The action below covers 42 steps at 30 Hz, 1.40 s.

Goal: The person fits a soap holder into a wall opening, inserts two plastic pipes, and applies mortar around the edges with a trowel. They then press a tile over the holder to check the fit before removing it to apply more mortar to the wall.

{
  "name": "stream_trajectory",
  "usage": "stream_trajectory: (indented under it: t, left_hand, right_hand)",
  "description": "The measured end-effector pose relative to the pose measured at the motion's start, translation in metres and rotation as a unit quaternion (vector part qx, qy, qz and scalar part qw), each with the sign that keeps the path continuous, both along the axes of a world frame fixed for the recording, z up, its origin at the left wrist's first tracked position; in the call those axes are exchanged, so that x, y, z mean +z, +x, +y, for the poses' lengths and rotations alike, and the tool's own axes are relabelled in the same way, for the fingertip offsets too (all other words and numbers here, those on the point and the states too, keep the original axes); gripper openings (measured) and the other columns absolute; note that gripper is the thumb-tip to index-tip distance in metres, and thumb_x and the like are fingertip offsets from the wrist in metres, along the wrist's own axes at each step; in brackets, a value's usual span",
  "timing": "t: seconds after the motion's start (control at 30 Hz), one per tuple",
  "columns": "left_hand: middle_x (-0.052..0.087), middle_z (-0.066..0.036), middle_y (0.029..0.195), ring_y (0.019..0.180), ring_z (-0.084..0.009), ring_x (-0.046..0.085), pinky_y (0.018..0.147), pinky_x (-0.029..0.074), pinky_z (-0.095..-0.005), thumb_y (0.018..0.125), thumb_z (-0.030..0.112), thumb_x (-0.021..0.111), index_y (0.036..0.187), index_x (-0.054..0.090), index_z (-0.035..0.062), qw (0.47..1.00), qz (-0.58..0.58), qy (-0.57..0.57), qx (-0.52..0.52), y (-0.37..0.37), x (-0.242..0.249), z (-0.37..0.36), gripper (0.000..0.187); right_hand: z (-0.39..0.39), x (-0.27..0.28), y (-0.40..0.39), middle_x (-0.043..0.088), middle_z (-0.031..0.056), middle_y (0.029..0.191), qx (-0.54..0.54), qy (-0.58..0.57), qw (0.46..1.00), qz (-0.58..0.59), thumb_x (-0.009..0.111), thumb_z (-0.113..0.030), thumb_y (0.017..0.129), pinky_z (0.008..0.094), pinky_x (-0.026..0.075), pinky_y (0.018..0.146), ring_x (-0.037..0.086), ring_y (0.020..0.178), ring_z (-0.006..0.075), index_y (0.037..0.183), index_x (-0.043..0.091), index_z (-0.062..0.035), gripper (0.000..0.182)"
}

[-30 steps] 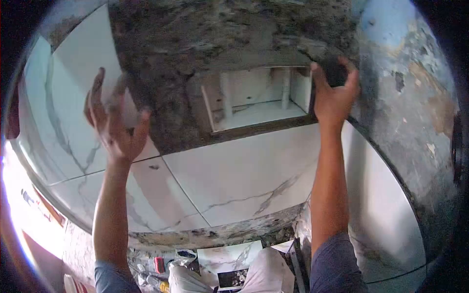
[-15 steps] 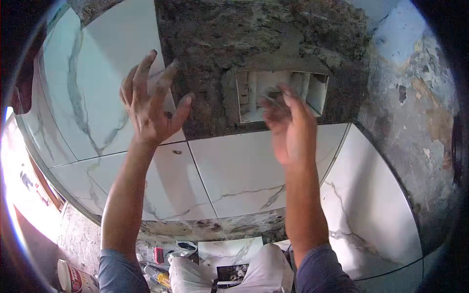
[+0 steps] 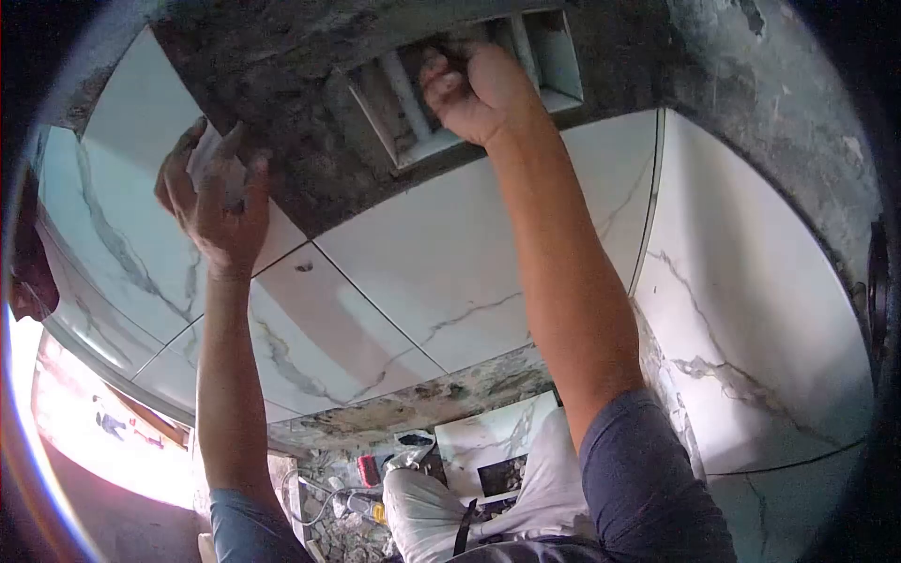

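Observation:
My left hand [image 3: 218, 202] is raised against the white marble-patterned wall tile [image 3: 127, 159], close to its right edge, with fingers apart and nothing visible in them. My right hand [image 3: 474, 89] reaches up at the rectangular recessed box [image 3: 413, 155] in the bare wall. Its fingers are curled in; whatever they may hold is hidden. Light-coloured dividers split the box into compartments. Dark, rough mortar [image 3: 291, 94] surrounds it, and a row of laid tiles [image 3: 450, 244] runs just below.
More veined tiles [image 3: 741, 310] cover the adjoining wall at right. Below, a tile with a rectangular cutout [image 3: 502, 427] stands by my white-trousered legs [image 3: 432, 511]. A red brush-like object [image 3: 369, 469] and a yellow-and-grey tool [image 3: 374, 508] lie among rubble on the floor.
My view has tilted and shifted. My right hand has moved up and left across the box, its fingers now curled. My left hand stays beside the tile edge, a little lower in view.

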<state>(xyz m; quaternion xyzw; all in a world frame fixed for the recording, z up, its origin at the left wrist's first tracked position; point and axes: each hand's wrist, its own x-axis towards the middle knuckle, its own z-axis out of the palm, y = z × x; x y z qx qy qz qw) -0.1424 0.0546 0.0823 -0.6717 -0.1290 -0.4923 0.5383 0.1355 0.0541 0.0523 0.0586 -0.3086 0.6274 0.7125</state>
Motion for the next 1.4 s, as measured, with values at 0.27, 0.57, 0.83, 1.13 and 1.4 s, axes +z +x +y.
stream_trajectory:
  t: [0.27,0.57,0.83,1.13,1.4]
  left_hand:
    - [0.059,-0.008,0.114,0.11,-0.0273,0.049,0.094,0.036,-0.0417,0.072,0.018,0.077,0.097,0.068,0.0109,0.997,0.013,-0.049,-0.056,0.022,0.012,-0.014,0.027]
    - [0.058,0.002,0.104,0.105,-0.0228,0.046,0.088,0.032,-0.0432,0.063,0.023,0.078,0.086,0.071,0.0167,0.987,0.017,-0.061,0.148,0.107,0.027,-0.041,0.025]
    - [0.058,0.0,0.101,0.104,-0.0212,0.048,0.086,0.032,-0.0442,0.071,0.022,0.07,0.087,0.07,0.0142,0.97,0.038,-0.037,0.237,0.114,0.031,-0.039,0.019]
    - [0.06,-0.005,0.091,0.096,-0.021,0.053,0.079,0.035,-0.0424,0.069,0.013,0.065,0.081,0.064,0.0095,0.955,0.108,-0.005,0.275,0.119,0.036,-0.038,0.012]
    - [0.06,-0.005,0.087,0.093,-0.0208,0.053,0.08,0.037,-0.0391,0.069,0.011,0.063,0.086,0.061,0.0073,0.948,0.119,0.016,0.294,0.119,0.035,-0.041,0.018]
  right_hand:
    - [0.003,0.002,-0.009,0.054,0.0087,0.081,-0.013,-0.056,0.998,0.025,0.029,-0.011,0.093,0.0239,0.041,0.047,0.05,0.062,0.0152,0.1,0.05,-0.0033,0.024]
    - [-0.008,0.005,-0.015,0.052,0.0108,0.072,-0.059,-0.079,0.995,0.013,0.027,-0.014,0.095,0.0268,0.041,0.047,0.046,0.054,0.0159,0.095,0.049,-0.0022,0.025]
    - [-0.013,0.008,-0.018,0.05,0.0069,0.073,-0.047,-0.108,0.993,0.02,0.026,-0.01,0.094,0.0234,0.042,0.049,0.043,0.057,0.0128,0.094,0.049,-0.0018,0.024]
    - [-0.014,0.006,-0.02,0.053,0.0086,0.085,-0.088,-0.118,0.989,-0.005,0.027,-0.011,0.095,0.0264,0.044,0.053,0.049,0.067,0.0143,0.103,0.05,-0.0016,0.026]
    - [-0.016,0.008,-0.021,0.054,0.0088,0.091,-0.082,-0.161,0.983,0.012,0.03,-0.012,0.095,0.0298,0.045,0.057,0.051,0.071,0.0149,0.106,0.052,-0.0027,0.026]
